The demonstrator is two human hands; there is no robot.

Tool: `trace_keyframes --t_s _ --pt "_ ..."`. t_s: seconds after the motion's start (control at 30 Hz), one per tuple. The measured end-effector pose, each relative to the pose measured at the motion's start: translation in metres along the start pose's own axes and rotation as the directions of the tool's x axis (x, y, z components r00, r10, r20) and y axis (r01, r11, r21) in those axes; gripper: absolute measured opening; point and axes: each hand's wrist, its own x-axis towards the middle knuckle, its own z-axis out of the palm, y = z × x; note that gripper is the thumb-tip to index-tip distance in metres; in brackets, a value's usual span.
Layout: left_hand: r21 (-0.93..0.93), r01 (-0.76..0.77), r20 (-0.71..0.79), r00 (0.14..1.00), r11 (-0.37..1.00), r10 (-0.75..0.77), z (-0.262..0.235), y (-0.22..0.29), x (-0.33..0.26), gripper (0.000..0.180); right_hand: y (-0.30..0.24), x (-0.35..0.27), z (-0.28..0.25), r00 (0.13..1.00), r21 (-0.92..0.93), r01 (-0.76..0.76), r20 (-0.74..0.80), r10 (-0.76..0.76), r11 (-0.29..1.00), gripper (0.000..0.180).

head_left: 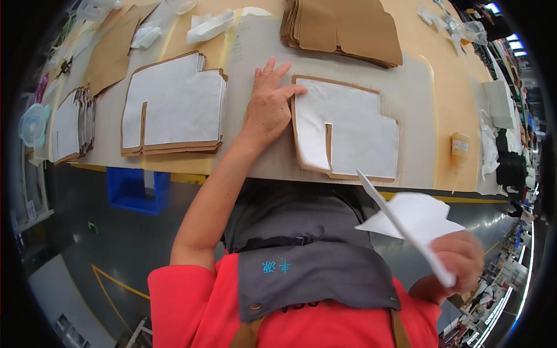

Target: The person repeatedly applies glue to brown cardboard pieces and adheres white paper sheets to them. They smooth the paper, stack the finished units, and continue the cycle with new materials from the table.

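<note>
My left hand [268, 107] lies on the table with its fingers spread. One fingertip touches the upper left corner of a brown panel [297, 139] with a white sheet [360, 116] on top. Both layers have a slot at the near edge and a stepped upper right corner. The white layer looks slightly creased left of the slot. Off the table's near edge, my right hand [458, 258] is closed on a white sheet [415, 217], blurred and partly edge-on. Whether it is one folded sheet or several, I cannot tell.
Left of my left hand sits a stack of white-faced brown panels [180, 104], with another stack [69, 124] farther left. Plain brown panels [342, 29] are piled at the back. A small yellowish bottle [459, 148] stands at the right. Below the table is a blue bin [136, 197].
</note>
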Motion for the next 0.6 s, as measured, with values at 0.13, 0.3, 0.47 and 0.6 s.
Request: trace_keyframes --t_s 0.13,0.3,0.47,0.6 --pt "0.029 0.022 -0.015 1.000 0.999 -0.022 -0.009 -0.002 -0.006 0.054 0.035 -0.022 -0.058 0.980 0.022 -0.188 -0.067 0.189 0.982 0.021" --pt "-0.122 -0.017 -0.100 0.995 0.992 0.005 -0.006 0.012 0.005 0.056 0.134 -0.064 -0.129 0.620 -0.026 -0.773 -0.239 0.747 0.633 0.042" --pt "-0.026 -0.080 0.001 0.997 0.996 0.080 -0.027 0.026 -0.014 0.056 0.263 -0.013 -0.085 0.561 -0.004 -0.828 0.015 0.828 0.561 0.041" --pt "-0.021 -0.148 0.110 0.983 0.989 0.150 -0.040 0.035 -0.034 0.052 0.358 -0.021 -0.053 0.574 -0.181 -0.758 0.271 0.773 0.627 0.043"
